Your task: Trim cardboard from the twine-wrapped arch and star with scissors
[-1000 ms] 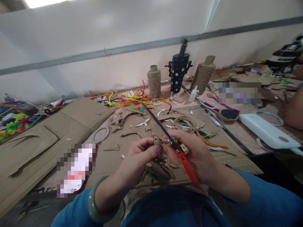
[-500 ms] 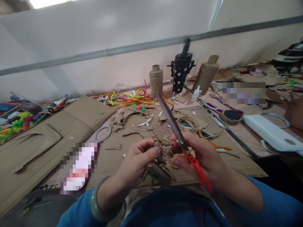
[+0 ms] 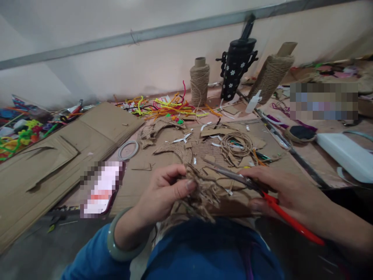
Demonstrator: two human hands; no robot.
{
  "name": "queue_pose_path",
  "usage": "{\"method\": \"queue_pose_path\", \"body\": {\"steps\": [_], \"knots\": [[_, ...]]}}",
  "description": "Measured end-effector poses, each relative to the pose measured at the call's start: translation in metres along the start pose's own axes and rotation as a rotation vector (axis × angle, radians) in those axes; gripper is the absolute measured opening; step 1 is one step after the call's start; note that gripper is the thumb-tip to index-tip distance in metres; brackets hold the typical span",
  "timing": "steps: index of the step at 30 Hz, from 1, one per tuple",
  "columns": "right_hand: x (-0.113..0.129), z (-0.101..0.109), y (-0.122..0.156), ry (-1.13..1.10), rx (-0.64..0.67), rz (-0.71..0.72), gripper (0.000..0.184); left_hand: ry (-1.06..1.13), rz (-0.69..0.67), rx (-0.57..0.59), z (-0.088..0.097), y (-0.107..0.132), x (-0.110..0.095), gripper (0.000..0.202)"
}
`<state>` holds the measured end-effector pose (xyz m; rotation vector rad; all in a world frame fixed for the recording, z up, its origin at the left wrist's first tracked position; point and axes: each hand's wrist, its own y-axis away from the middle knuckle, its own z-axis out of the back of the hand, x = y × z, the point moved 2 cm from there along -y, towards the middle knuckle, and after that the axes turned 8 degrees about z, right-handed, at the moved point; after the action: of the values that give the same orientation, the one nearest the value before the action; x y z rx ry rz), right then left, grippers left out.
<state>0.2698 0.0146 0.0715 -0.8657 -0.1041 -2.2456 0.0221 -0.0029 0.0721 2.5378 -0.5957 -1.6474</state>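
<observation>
Several bright fuzzy stems (image 3: 25,140) lie heaped at far left. Next to them, overlapping cardboard sheets (image 3: 96,130) slant across, a torn, curved-cut piece on top. By their right edge lies a phone-like slab (image 3: 104,186), its face blurred; just beyond it, a pale ring (image 3: 120,151) lies flat.

Left hand (image 3: 167,190), a grey-green bangle (image 3: 111,238) at its wrist: thumb and fingers pinch a frayed twine piece (image 3: 202,190). The piece sits low at centre, in front of the person's blue clothing (image 3: 210,249) and over the near part of a flat cardboard base (image 3: 131,194). Loose ends stick out to the right; its underside is hard to make out.

Behind this hand, a curved twine strip (image 3: 176,149) lies on the base. Farther back, more coloured stems are strewn along the wall, up to an upright twine spool (image 3: 199,83). Right of that spool: a black flowered bottle (image 3: 237,70), a white dropper bottle (image 3: 253,103), and a second, leaning spool (image 3: 274,74). Nearer, a coil of cord (image 3: 248,144) lies flat.

Red-handled scissors (image 3: 262,190) come next, gripped in the right hand (image 3: 291,190); blades point left, clear of the twine piece. Cannot tell whether they are parted. At far right, a white box (image 3: 344,157).
</observation>
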Motion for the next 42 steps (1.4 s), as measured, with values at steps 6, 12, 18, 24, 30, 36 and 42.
{"method": "queue_pose_path", "body": {"steps": [6, 12, 18, 24, 30, 36, 42], "knots": [[-0.003, -0.003, -0.009, -0.079, -0.050, -0.080, 0.030, 0.273, 0.045, -0.172, 0.001, -0.008, -0.001, 0.027], [0.002, -0.021, -0.018, -0.389, -0.250, -0.053, 0.030, 0.311, 0.041, -0.218, 0.000, -0.009, 0.006, 0.031], [0.028, -0.031, -0.040, -0.542, -0.406, 0.096, 0.029, 0.331, 0.053, -0.188, -0.002, -0.009, 0.014, 0.028], [0.019, -0.034, -0.041, -0.413, -0.317, 0.093, 0.026, 0.315, 0.036, -0.176, -0.003, -0.004, 0.013, 0.024], [0.006, -0.014, -0.028, -0.078, -0.118, 0.133, 0.022, 0.188, -0.045, -0.170, 0.002, 0.003, 0.017, 0.023], [0.009, 0.002, -0.018, -0.040, 0.079, 0.167, 0.021, 0.013, -0.079, -0.085, 0.013, 0.009, 0.019, 0.020], [0.006, 0.006, -0.018, -0.048, 0.135, 0.145, 0.014, -0.025, -0.055, -0.054, 0.009, 0.015, 0.014, 0.016]]}}
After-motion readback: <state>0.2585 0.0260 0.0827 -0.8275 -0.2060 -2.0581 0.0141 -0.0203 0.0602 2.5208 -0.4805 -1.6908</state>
